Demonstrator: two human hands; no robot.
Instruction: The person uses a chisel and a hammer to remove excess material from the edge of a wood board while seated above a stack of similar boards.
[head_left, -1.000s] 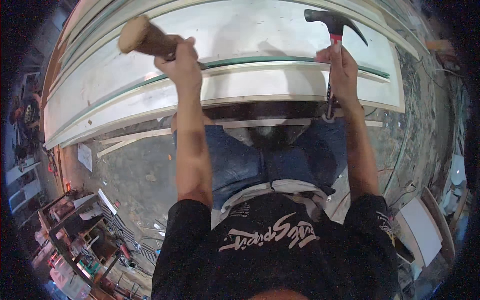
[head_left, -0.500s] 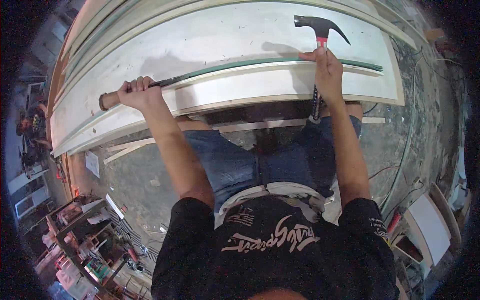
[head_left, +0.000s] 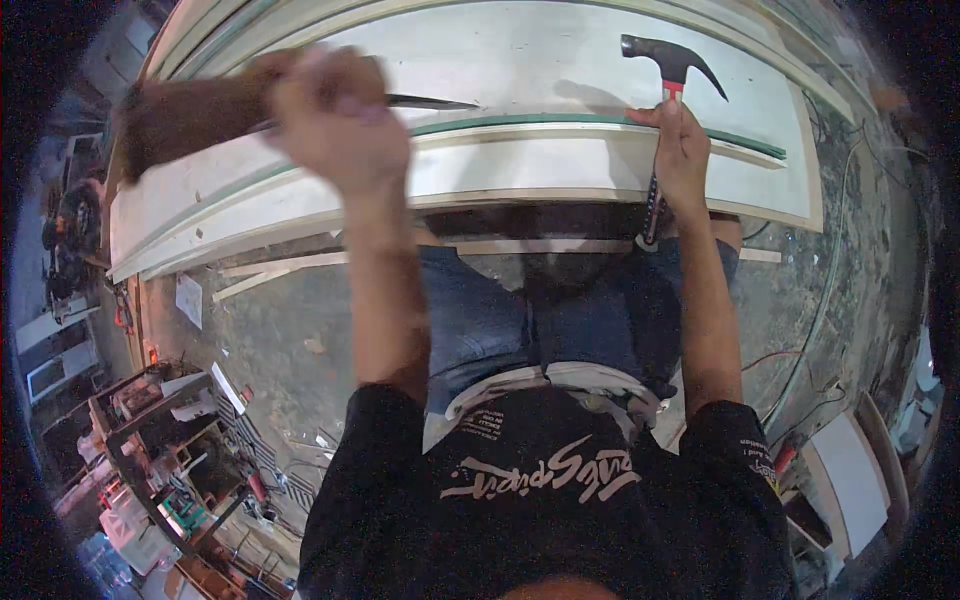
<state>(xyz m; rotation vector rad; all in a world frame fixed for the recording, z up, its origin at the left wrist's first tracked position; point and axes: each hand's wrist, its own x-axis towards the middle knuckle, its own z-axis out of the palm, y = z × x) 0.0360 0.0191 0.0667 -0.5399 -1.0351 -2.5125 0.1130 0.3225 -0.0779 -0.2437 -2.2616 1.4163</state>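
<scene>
My left hand (head_left: pixel 340 125), smeared by motion, is raised above the left part of a white board (head_left: pixel 480 175). It is closed round what looks like a chisel with a thick wooden handle (head_left: pixel 195 120). The dark, narrow blade (head_left: pixel 430 102) points right from my fist, clear of the work. In my right hand (head_left: pixel 684 160) is a claw hammer (head_left: pixel 672 60), gripped near its head. Its black head points away from me and its handle runs down past my wrist. Just behind that hand, a thin green strip (head_left: pixel 520 122) lies along a pale wooden strip on the board.
More long pale strips (head_left: pixel 480 12) lie along the board's far side. Loose wood (head_left: pixel 290 270) and a hose (head_left: pixel 822 270) are on the floor. A cluttered shelf (head_left: pixel 150 460) stands at lower left, and panels (head_left: pixel 845 470) lean at lower right.
My left hand has lifted the chisel off the strips, up and to the right, its blade now nearer level. My right hand and the hammer have shifted slightly right in the picture.
</scene>
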